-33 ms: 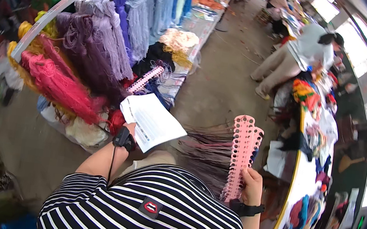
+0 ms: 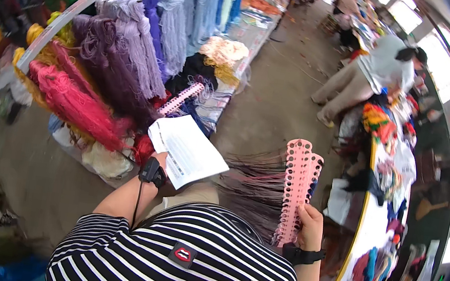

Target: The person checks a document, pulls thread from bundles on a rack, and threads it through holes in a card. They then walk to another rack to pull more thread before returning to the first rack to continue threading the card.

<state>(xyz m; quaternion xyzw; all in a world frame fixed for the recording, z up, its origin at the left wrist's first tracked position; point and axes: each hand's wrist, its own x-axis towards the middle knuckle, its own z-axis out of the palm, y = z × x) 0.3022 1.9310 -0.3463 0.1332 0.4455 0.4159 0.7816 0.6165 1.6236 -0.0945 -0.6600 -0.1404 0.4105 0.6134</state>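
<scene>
You are gripping a stack of pink perforated plastic strips (image 2: 298,185) upright in your right hand (image 2: 309,226), fingers clamped around its lower end, dark fine threads (image 2: 250,187) fanning leftward from the holes. Your left hand (image 2: 160,161) is pinching a flat white printed sheet (image 2: 186,150) by its corner. Fluffy yarn hanks (image 2: 115,62) are crowding the left; the bare concrete aisle (image 2: 284,85) is lying open ahead.
</scene>
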